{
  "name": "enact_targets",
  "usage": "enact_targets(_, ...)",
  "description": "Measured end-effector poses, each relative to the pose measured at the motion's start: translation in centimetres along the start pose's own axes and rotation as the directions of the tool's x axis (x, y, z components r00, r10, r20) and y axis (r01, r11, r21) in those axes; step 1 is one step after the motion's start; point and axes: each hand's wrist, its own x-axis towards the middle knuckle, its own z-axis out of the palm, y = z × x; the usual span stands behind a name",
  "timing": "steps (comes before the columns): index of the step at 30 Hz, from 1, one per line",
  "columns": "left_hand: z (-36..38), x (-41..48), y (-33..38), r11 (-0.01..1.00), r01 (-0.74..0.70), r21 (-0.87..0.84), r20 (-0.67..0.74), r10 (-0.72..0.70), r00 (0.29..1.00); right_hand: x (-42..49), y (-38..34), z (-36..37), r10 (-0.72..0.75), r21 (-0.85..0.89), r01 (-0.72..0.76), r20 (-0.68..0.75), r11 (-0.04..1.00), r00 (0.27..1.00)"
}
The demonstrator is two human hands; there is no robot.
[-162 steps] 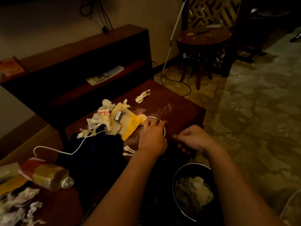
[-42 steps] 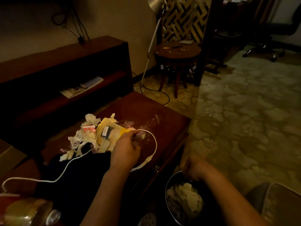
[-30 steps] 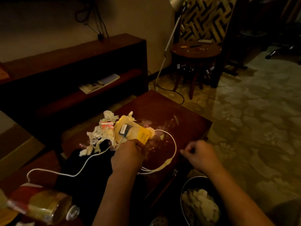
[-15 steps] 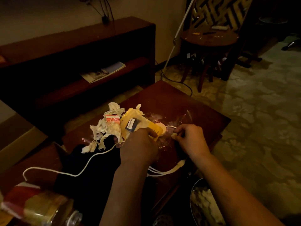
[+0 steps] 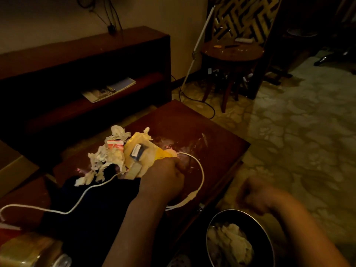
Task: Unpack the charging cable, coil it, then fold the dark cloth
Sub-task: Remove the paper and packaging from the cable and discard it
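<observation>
1. The bench is crowded, and the cable loops close to its near edge. I judge that a sharp tug could flick the plug over the side.
2. The dark cloth lies on the bench under the cable's long run. Drawing that run in to coil it may drag the cloth into a bunch, which would make the fold harder.
3. The bin stands just below the bench edge, so a dropped end could land among the waste in it.
4. The left hand has its fingers curled round the cable beside the yellow packet. The loops look loose and could spring apart if that hold slackens.
5. The right hand is blurred, above the bin and apart from the cable. I cannot tell whether its fingers hold anything. Coiling with one hand invites tangles.
6. Crumpled paper lies over the cable, so it may snag and get swept off.
</observation>
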Motion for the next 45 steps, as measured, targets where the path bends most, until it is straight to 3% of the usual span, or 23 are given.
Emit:
enact_targets(2,1.1,-0.2,1.9,0.996,-0.084,0.009,0.023,0.084,0.996,0.1,1.7,0.3,0.084,-0.188,-0.058,0.135,0.980,0.987)
enact_targets(8,4.7,-1.8,5.2,0.976,-0.214,0.029,0.222,0.202,0.954,-1.0,2.5,0.2,0.179,-0.359,-0.107,0.173,0.927,0.968)
enact_targets(13,5.0,-1.4,5.9,0.977,-0.213,0.016,0.229,0.204,0.952,-0.5,2.3,-0.3,0.081,-0.221,-0.052,0.124,0.974,0.989)
enact_targets(21,4.1,-1.6,4.6,0.992,-0.121,-0.024,0.126,0.123,0.984,-1.5,0.6,0.2,-0.053,0.121,0.073,-0.164,0.990,0.985)
enact_targets(25,2.9,-2.1,3.8,0.999,-0.008,-0.053,0.087,0.012,0.996,-2.7,-3.7,-0.2,-0.154,0.128,0.219,-0.390,0.967,0.908)
enact_targets(30,-0.6,-2.7,-0.9,0.986,0.162,-0.035,-0.039,-0.163,0.986,-2.5,-13.2,1.2,-0.310,0.229,0.523,-0.592,0.821,0.745)
enact_targets(35,-1.6,-3.2,-4.2,0.976,0.213,0.050,-0.029,-0.212,0.977,0.2,-18.0,5.3,-0.324,0.161,0.505,-0.596,0.848,0.734)
enact_targets(45,-1.0,-2.7,-5.2,0.959,0.270,0.086,0.051,-0.275,0.960,2.1,-16.8,6.7,-0.176,0.344,0.476,-0.631,0.810,0.756)
